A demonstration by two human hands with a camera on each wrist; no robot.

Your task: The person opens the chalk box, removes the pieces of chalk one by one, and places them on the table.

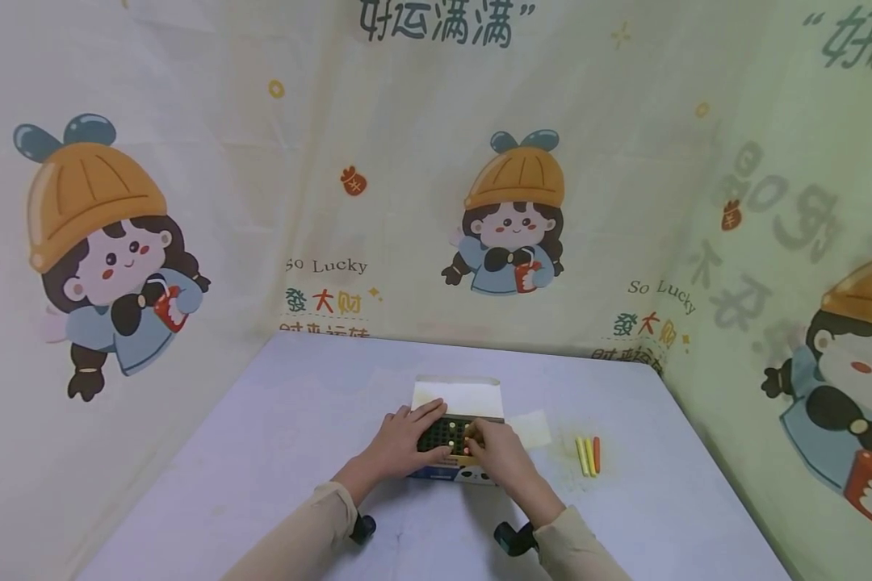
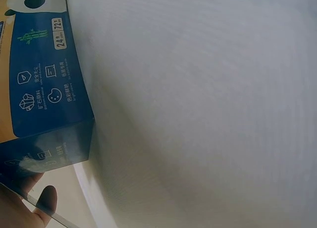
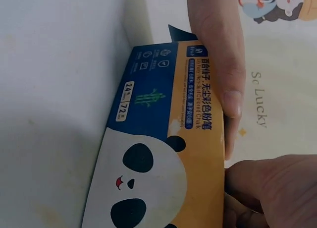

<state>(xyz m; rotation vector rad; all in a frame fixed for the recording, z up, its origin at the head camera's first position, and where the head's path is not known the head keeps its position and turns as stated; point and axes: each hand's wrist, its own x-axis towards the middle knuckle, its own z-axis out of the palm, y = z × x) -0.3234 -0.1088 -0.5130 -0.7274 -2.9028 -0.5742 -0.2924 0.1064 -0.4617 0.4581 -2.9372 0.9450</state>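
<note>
a white-covered table [image 1: 298,403] is standing before pale cloth walls [image 1: 407,105], which are carrying cartoon figures [image 1: 516,214] in orange hats; the right-hand cloth is taking on a greenish tint. yellowish dust is speckling the table around three chalk sticks [image 1: 589,457], two yellow and one orange-red, which are lying side by side to the right of the box [image 3: 153,134]. a pale sheet [image 1: 530,429] is lying just beside the box.

the box is sitting on the table between the hands, its white-lined lid [image 1: 458,395] opening backward and a dark grid [image 1: 436,440] showing inside, with a few light chalk ends rising from it. its front is wearing blue, orange and a white panda face with green bamboo.

the left hand [image 1: 404,442] is resting over the box's left end, fingers reaching out straight and thumb lying along the front edge. the right hand [image 1: 501,453] is curling its fingers over the right end; what they are pinching, if anything, cannot be told.

the front is reading "lily fairy, non-dust colored chalk", beside chinese characters, with "24" and "72" on a tag. the walls are repeating "so lucky".
</note>
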